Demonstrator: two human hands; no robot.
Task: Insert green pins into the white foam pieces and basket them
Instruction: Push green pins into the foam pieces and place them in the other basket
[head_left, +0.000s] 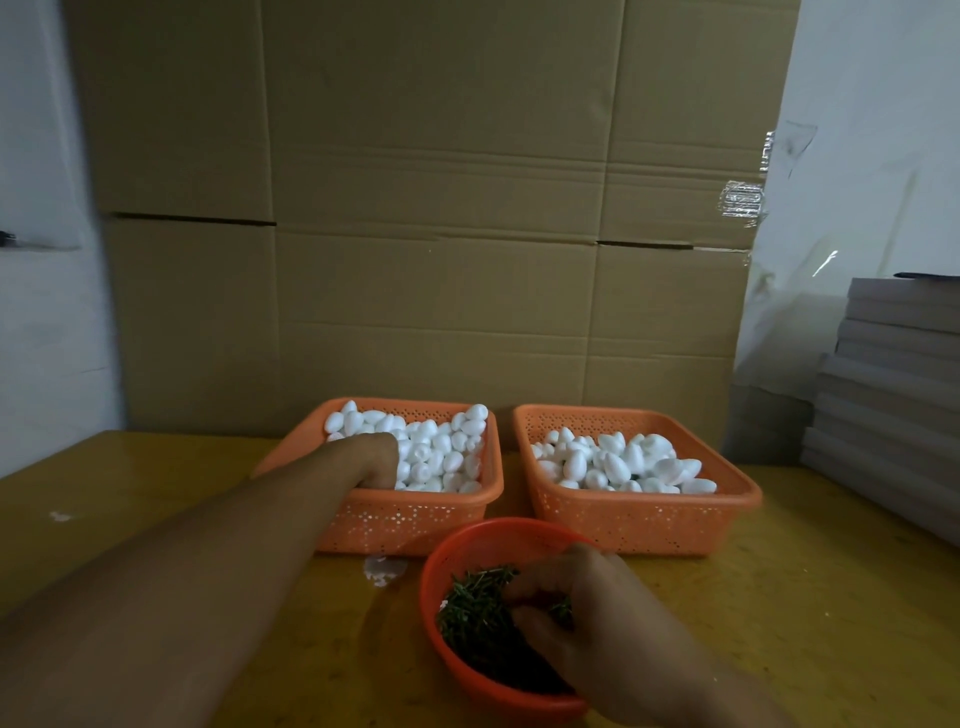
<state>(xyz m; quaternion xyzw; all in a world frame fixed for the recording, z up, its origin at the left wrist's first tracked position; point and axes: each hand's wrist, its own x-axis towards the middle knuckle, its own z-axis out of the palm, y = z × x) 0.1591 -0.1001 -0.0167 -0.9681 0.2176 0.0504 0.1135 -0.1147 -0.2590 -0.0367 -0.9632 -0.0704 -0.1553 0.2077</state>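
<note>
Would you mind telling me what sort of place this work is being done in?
Probably a small workshop or packing room: flattened cardboard lines the wall, grey boards are stacked at the right, and baskets of white foam pieces sit on a yellow table.

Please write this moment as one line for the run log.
left hand: reaching into left basket foam pieces | right hand: in pin bowl, on green pins | grip: unclear

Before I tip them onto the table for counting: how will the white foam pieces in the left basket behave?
The foam pieces look egg-shaped and smooth, so they would probably roll and scatter. Being foam, they are likely very light and easily knocked about. They sit heaped to the rim of the left basket, so some may spill early.
</note>
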